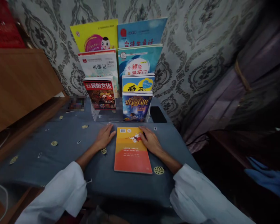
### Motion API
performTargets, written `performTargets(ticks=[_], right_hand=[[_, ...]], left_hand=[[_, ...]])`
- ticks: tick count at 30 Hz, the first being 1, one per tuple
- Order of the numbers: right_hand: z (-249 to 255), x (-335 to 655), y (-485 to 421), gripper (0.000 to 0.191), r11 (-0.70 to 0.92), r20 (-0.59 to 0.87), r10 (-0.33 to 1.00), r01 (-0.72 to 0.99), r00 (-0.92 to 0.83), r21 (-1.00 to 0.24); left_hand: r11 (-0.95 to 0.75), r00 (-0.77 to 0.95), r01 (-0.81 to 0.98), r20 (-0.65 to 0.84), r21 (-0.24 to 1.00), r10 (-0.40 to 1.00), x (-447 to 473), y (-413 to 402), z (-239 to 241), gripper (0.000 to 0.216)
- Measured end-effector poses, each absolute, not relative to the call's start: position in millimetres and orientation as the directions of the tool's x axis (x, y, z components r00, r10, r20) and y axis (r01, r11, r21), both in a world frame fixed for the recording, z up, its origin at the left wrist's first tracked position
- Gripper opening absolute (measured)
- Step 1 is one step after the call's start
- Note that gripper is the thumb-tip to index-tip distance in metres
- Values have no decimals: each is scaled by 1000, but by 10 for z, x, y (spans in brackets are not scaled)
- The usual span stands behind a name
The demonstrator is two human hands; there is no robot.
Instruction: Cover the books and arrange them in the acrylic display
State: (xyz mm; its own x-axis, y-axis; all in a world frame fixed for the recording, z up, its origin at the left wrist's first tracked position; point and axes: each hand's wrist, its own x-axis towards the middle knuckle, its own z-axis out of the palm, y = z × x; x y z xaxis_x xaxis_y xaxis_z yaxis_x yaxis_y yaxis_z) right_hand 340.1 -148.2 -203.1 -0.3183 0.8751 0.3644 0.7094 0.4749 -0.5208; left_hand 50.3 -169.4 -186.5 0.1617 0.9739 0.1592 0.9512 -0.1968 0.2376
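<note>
An orange book (132,153) lies flat on the blue-grey tablecloth (67,146), back cover up with a barcode at its far end. My left hand (105,136) rests palm down on the cloth, fingers stretched out, touching the book's far left corner. My right hand (149,139) lies flat on the book's far right edge, fingers extended. Both hands hold nothing. Just beyond the book stands a clear tiered display rack (100,114) filled with several upright books and magazines.
A black phone (157,114) lies to the right of the rack. A wooden cabinet (18,84) stands at the left, patterned wallpaper behind, a dark curtain (247,77) at the right. A blue-gloved hand (268,177) shows at the far right.
</note>
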Motion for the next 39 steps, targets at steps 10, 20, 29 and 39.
performTargets(ticks=[10,20,29,39], right_hand=[[-1986,3391,-1498,43,466,352,881,702,-315,-538],[-1943,3367,-1524,43,437,343,895,714,-285,-547],[-1859,3349,-1563,40,380,345,915,738,-210,-558],[-1853,3412,-1522,46,356,324,928,700,-185,-619]], left_hand=[[272,-283,957,121,102,951,-1117,-1970,-1738,55],[-243,202,945,194,218,960,-164,-2058,-1697,54],[-525,474,805,234,275,849,717,-1901,-1775,51],[-653,631,710,173,264,756,1296,-1572,-1657,51]])
